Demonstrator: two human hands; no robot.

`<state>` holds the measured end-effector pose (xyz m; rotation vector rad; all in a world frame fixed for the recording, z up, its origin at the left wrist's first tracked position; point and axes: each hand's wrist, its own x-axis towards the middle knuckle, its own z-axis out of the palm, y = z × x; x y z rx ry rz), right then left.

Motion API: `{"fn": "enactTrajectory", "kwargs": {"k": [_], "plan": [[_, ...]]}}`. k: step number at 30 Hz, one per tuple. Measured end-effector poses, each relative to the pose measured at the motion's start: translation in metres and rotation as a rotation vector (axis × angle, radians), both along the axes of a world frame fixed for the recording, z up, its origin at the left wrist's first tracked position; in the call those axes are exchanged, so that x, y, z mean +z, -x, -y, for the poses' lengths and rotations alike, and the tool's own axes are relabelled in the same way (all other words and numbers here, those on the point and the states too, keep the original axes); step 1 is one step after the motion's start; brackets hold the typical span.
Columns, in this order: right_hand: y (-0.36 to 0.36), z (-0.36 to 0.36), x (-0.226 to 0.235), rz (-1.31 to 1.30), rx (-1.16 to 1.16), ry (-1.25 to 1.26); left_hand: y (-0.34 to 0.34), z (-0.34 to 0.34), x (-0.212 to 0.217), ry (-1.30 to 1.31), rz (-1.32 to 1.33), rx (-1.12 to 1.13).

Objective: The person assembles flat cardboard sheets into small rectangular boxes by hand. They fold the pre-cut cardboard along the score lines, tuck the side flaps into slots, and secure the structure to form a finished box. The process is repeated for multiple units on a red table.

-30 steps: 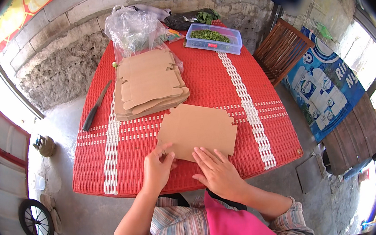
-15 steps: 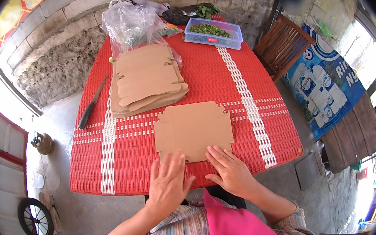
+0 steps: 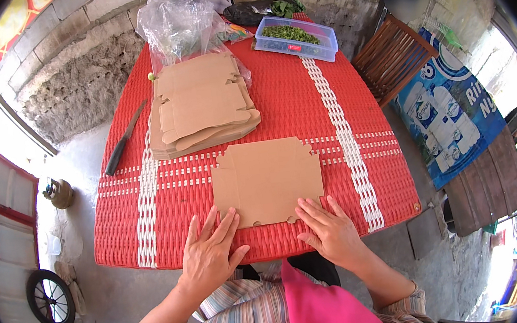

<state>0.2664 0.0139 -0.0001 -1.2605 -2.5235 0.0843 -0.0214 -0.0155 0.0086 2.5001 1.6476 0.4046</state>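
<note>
A flat brown cardboard blank (image 3: pixel 267 179), matt and smooth with notched tabs along its far and near edges, lies on the near half of a red woven table (image 3: pixel 302 100); the table's surface is ribbed like plastic wicker, crossed by white woven bands that run both lengthwise and across; the left hand (image 3: pixel 208 255) lies palm down with fingers spread and open, its fingertips touching the blank's near left corner, gripping nothing; the right hand (image 3: pixel 329 233) lies flat likewise, fingers apart, its tips on the blank's near right edge, holding nothing. Beyond the blank, toward the left, a stack of cardboard blanks (image 3: pixel 202 107) of the same brown stock sits in loose, slightly fanned layers; behind it a crumpled clear plastic bag (image 3: pixel 178 28) with greens inside rests at the far edge; to its right a clear rectangular plastic tub (image 3: pixel 296 38), filled with chopped green leaves, stands near a dark bag (image 3: pixel 255 10) with leafy sprigs; a dark, long knife (image 3: pixel 124 141) lies along the table's left edge.

The table stands on a grey concrete floor (image 3: pixel 83 173), before a rough block wall (image 3: pixel 68 87) of pitted stone and mortar; a slatted wooden chair (image 3: pixel 389 59) stands at the right; a small spoked wheel (image 3: pixel 49 300) shows at the lower left. On the right a blue printed banner (image 3: pixel 448 110), rectangular, with pictures of white bottles, lies over the ground beside weathered wooden boards (image 3: pixel 487 181).
</note>
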Motion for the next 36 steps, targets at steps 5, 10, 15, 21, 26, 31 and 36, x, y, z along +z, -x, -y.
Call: {"fn": "enactTrajectory", "kwargs": {"k": [5,10,15,21,26,31,36], "plan": [[-0.026,-0.013,-0.005,-0.156,-0.079,0.121,0.012,-0.011,-0.006,-0.033,0.082,-0.035],[-0.019,-0.047,-0.001,-0.576,-0.320,0.094,0.011,-0.040,-0.008,0.041,0.526,0.212],[-0.019,-0.068,0.006,-0.640,-0.340,0.317,0.013,-0.064,-0.010,0.190,0.595,0.313],[-0.007,-0.070,0.009,-1.330,-0.234,0.519,0.002,-0.075,-0.006,0.165,1.164,0.208],[-0.029,-0.060,0.024,-1.098,0.064,0.418,0.009,-0.061,0.005,0.150,1.144,-0.107],[-0.041,-0.045,0.022,-0.582,0.297,0.363,0.018,-0.047,0.006,0.105,0.653,-0.342],[-0.045,-0.039,0.005,-0.359,0.249,0.374,0.028,-0.036,-0.017,0.202,0.506,-0.251]]}}
